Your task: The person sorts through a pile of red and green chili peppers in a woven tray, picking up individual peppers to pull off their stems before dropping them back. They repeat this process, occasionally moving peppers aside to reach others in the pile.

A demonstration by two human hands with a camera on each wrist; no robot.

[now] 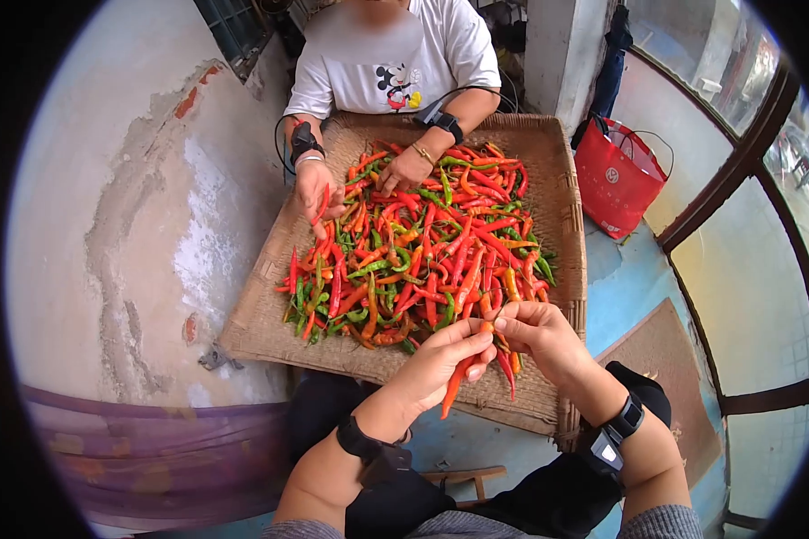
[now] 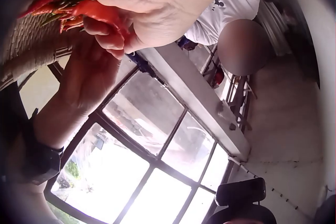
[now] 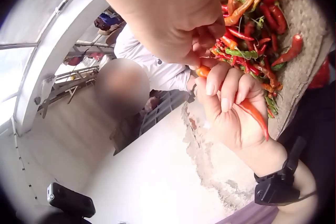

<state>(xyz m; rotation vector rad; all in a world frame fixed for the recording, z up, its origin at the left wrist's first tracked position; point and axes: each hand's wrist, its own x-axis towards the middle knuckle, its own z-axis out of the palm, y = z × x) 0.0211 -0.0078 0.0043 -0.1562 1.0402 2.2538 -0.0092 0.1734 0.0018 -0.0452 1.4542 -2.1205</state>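
The left hand (image 1: 442,361) curls round a slim, glossy orange-red pepper (image 1: 453,393) over the near edge of the tray (image 1: 262,331). The pepper's long axis slants from its stem end, up at the fingertips, down towards the person. The right hand (image 1: 541,340), just beside the left, pinches that stem end. Beyond them a pile (image 1: 431,242) of smooth, curved red, orange and green peppers covers the coarse woven tray.
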